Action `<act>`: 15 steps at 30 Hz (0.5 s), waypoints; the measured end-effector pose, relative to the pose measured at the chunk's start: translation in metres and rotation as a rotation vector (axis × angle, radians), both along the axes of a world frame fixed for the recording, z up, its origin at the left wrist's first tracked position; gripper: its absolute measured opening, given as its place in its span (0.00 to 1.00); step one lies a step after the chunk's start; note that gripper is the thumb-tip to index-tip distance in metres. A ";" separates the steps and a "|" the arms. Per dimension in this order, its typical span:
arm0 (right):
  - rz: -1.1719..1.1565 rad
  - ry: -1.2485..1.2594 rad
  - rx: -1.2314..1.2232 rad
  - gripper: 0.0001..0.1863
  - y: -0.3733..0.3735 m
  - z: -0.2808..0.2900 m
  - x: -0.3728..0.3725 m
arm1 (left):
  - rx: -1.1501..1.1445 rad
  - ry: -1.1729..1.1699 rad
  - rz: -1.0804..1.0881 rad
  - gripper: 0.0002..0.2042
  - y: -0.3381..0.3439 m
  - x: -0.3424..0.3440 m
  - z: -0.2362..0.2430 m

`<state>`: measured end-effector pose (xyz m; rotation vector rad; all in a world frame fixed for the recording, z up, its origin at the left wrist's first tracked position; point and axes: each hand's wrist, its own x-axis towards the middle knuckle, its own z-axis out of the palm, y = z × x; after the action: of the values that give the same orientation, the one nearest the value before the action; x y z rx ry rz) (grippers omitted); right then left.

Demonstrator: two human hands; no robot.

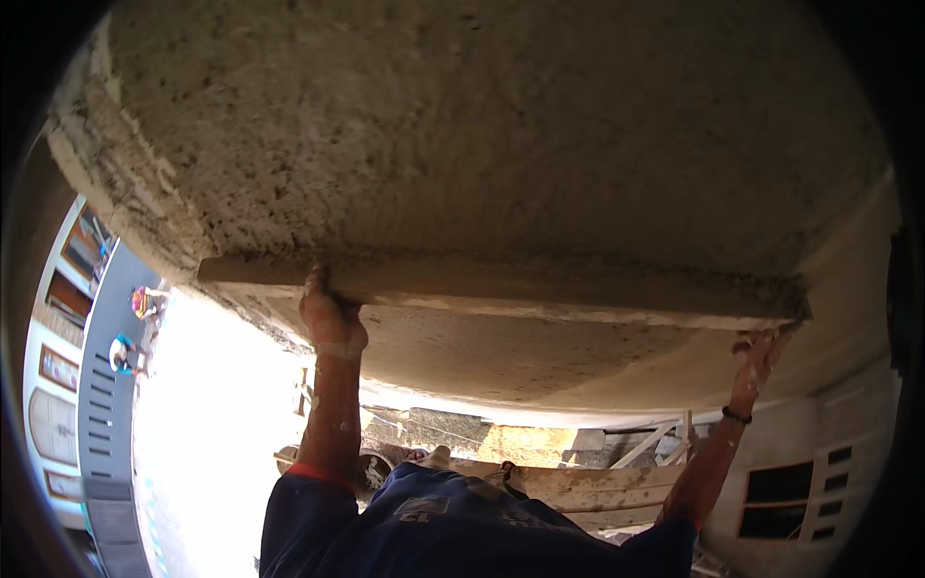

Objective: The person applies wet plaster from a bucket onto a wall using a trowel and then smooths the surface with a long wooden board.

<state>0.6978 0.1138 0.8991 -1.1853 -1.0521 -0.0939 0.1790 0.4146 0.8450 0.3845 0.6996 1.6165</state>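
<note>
A long straightedge [540, 291], smeared with grey mortar, lies across the rough plastered surface [501, 135] above my raised arms. My left hand [332, 316] grips it near its left end, fingers wrapped over the edge. Toward the other end, my right hand [756, 364] holds the lower edge with bent fingers, partly hidden by the bar. Mortar has gathered in a ragged line along the bar's upper side. Below it, a smoother band of plaster [482, 352] shows a darker damp patch. Splashes of mortar dot both hands and forearms.
Wooden planks [597, 486] run below me, with a round dark container [374, 472] near my left side. Timber braces [655, 443] stand beyond. Two people, one in a pale hat [120, 354], are down at the left by a grey fence [99, 405]. A window [776, 501] sits at lower right.
</note>
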 end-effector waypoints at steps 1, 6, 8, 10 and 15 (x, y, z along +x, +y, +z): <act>-0.077 -0.157 -0.148 0.45 0.014 0.018 -0.035 | -0.018 0.009 0.052 0.15 -0.001 -0.007 -0.001; -0.773 -0.978 -0.545 0.31 -0.044 0.020 0.039 | -0.139 0.006 0.098 0.20 0.006 -0.004 -0.011; -0.796 -1.180 -0.395 0.28 -0.026 0.046 0.005 | -0.055 0.086 0.055 0.23 0.006 -0.020 -0.028; -0.797 -1.241 -0.294 0.27 -0.012 0.057 0.003 | -0.112 0.032 0.064 0.25 0.001 -0.011 -0.011; -0.855 -1.298 -0.228 0.30 -0.013 0.040 0.027 | -0.164 0.066 0.050 0.24 -0.003 0.000 -0.022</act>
<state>0.7244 0.1007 0.9391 -1.7411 -1.5623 -1.6161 0.1795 0.4120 0.8228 0.3039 0.8911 1.5861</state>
